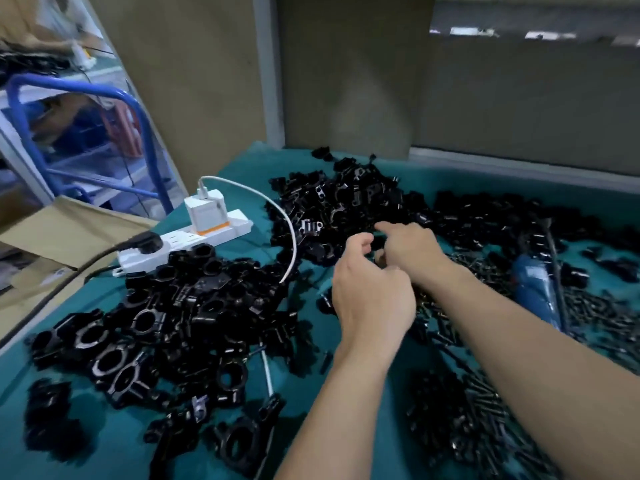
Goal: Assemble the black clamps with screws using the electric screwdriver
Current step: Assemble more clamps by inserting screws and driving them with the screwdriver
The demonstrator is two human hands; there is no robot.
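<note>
Broadly, the teal surface [114, 459] carries two heaps of black clamps [166, 323], one near left, one further back, with screws [460, 427] strewn at right. My left hand [372, 299] is curled and my right hand [414, 252] points a forefinger into the far heap; I cannot tell whether either holds anything. The blue electric screwdriver [535, 289] lies right of them, the white power strip [194, 240] left
</note>
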